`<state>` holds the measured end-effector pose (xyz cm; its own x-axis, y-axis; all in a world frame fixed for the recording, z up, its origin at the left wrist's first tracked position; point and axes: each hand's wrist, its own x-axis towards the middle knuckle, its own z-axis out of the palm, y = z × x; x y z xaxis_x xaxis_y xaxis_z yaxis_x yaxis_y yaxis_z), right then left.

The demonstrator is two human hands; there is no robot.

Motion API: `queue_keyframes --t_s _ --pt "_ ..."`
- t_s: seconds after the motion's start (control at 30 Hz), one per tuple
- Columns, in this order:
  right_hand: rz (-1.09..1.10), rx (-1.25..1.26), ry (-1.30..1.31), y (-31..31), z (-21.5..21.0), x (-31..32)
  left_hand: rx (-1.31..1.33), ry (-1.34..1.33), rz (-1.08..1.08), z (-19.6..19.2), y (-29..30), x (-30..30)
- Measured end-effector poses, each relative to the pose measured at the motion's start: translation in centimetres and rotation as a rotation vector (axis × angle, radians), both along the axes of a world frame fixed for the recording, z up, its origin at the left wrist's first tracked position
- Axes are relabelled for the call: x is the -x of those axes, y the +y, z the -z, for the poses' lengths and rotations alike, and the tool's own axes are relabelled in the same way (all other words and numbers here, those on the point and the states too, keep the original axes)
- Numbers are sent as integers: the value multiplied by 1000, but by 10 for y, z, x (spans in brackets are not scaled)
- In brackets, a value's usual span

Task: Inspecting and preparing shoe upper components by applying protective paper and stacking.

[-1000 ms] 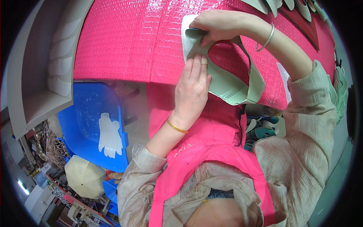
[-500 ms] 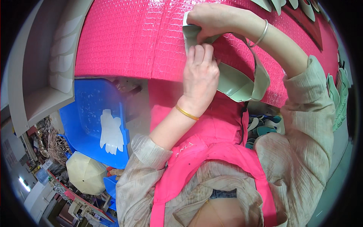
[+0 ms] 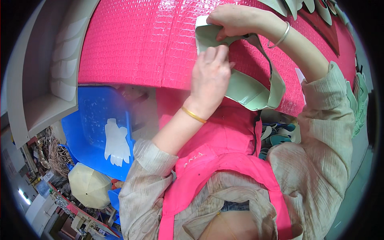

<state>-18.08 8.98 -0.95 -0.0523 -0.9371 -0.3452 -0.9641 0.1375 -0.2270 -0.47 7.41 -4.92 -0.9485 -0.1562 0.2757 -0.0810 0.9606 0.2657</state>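
Observation:
A pale green, leather-like piece [image 3: 256, 93], curved into an open loop with a white edge, stands on the pink textured table cover; it resembles a shoe upper, though its exact kind is unclear. My right hand [image 3: 232, 21], a silver bangle on its wrist, reaches around to the far end and grips the rim, thumb on the inner face. Nearer to me, my left hand [image 3: 212, 74], with a gold bangle, has its fingers curled closed against the inner side of the same piece. Its fingertips are partly hidden, so anything small between them does not show.
Pink textured material [image 3: 124, 44] covers the table. At left stands a grey box [image 3: 24, 80] with white cut pieces inside. A blue bin [image 3: 90, 104] below the table edge holds white pieces [image 3: 117, 140]. More green pieces [image 3: 361, 104] hang at far right.
My left hand has slid slightly downward and left, with its fingers more curled. My right hand has shifted slightly right and down, still on the green piece's rim.

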Motion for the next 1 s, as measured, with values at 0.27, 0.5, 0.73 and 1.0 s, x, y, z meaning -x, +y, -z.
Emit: queue_keyframes --t_s 0.27,0.5,0.73,1.0 --pt "-1 199 115 6 4 -1 -107 152 61 9 -8 5" --pt "94 -119 -61 10 -5 17 -128 270 75 20 -13 9" --pt "54 -52 142 10 3 15 -84 83 85 10 -12 20" --pt "-9 -136 255 12 -5 10 -153 155 138 12 -13 30"
